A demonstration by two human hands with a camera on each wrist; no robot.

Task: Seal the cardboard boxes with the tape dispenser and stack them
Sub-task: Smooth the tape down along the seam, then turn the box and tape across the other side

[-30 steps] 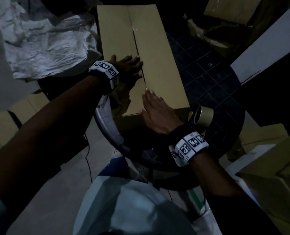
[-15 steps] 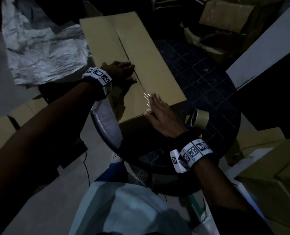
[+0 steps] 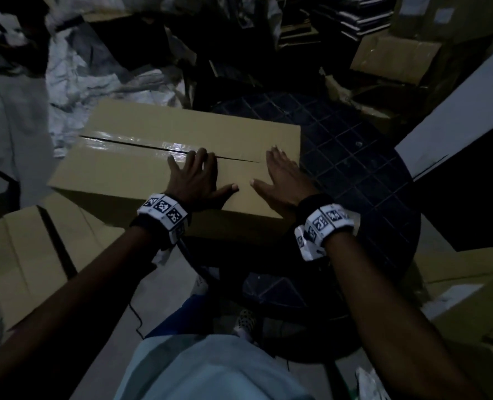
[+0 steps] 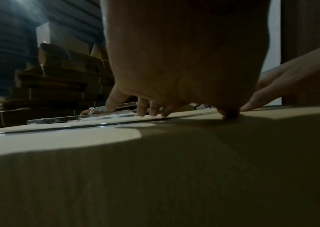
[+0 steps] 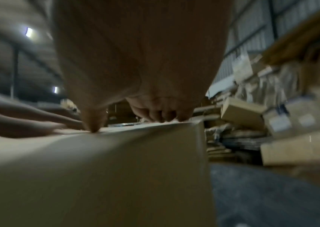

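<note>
From the head cam, the cardboard box (image 3: 164,157) sits on a dark round table with a grid top (image 3: 355,157), long side running left to right, shiny clear tape (image 3: 141,144) along the left part of the centre seam. Both hands lie flat on the lid, fingers spread and holding nothing: left hand (image 3: 194,180) with fingertips at the seam, right hand (image 3: 282,177) close to the box's right edge, thumbs nearly pointing at each other. More cardboard boxes (image 3: 34,255) lie on the floor to the left. Left wrist cam: looking low across the lid, the fingers (image 4: 142,107) press down right by the glossy tape strip, with bundles of flat cardboard (image 4: 58,79) stacked behind. Right wrist cam is pretty blurry, but the fingertips (image 5: 162,115) sit on the top by the box's corner, thumb planted on the lid.
</note>
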